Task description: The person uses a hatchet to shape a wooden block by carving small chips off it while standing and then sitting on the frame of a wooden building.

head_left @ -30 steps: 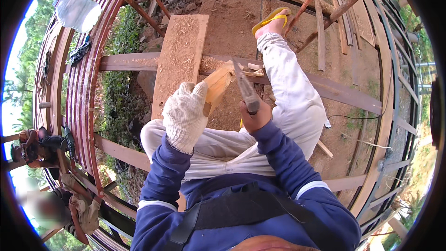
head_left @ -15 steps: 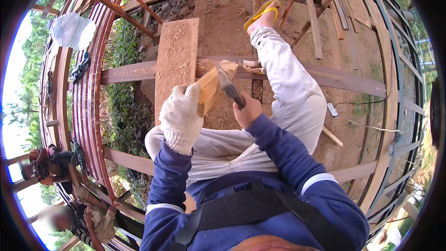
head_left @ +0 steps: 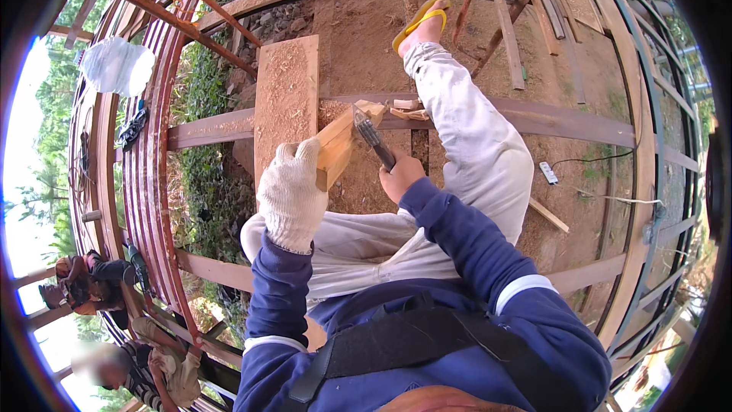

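My left hand (head_left: 290, 197), in a white knitted glove, is closed round the near end of a wooden block (head_left: 335, 154). The block slants away to the right, and its far end is cut to a taper. My bare right hand (head_left: 402, 176) grips the dark handle of a knife (head_left: 370, 134) with a pointed metal blade. That blade lies at the block's right side, close to the tapered end; whether it touches the wood is hard to tell. Pale wood offcuts (head_left: 409, 114) lie just beyond the tapered end, on a crossbeam (head_left: 534, 120).
A wide plank (head_left: 287, 84) strewn with shavings lies to the left of the block. My outstretched leg (head_left: 465, 111) is at the right, with a yellow sandal (head_left: 418, 24). A white power strip (head_left: 548, 173) rests on the dirt. Two people (head_left: 145, 366) sit at the lower left.
The knife was blurred by motion and now shows more sharply, at almost the same spot on the block. Both hands keep their grip. The whole view has shifted slightly.
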The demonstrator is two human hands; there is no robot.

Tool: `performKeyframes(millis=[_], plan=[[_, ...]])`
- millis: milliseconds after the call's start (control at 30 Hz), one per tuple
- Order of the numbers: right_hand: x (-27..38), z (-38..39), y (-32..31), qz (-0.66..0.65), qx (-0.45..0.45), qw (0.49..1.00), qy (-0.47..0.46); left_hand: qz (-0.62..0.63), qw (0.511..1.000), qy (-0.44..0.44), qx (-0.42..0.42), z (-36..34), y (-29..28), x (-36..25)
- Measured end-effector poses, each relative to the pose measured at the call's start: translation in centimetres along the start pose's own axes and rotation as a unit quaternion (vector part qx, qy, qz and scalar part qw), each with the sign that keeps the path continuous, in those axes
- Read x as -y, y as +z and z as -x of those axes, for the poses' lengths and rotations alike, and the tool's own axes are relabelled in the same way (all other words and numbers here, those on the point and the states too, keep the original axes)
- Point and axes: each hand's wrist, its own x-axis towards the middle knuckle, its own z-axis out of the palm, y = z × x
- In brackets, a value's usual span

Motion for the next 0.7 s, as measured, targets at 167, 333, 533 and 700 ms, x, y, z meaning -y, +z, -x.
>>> performKeyframes(millis=[167,333,533,700], plan=[[1.4,0.9,-1.8,-0.187,0.070,0.977,0.075,-0.016,1.000,-0.014,0.000,0.2,0.7,0.4],[1.6,2.1,-1.8,-0.155,-0.063,0.979,-0.112,0.010,1.000,-0.014,-0.002,-0.1,0.4,-0.1],[0.0,0.7,0.1,-0.050,0.028,0.998,0.013,0.012,1.000,-0.013,-0.015,0.3,0.9,0.5],[2.0,2.9,-1.8,-0.125,-0.025,0.988,-0.085,0.008,0.999,0.005,-0.033,0.4,1.3,0.3]])
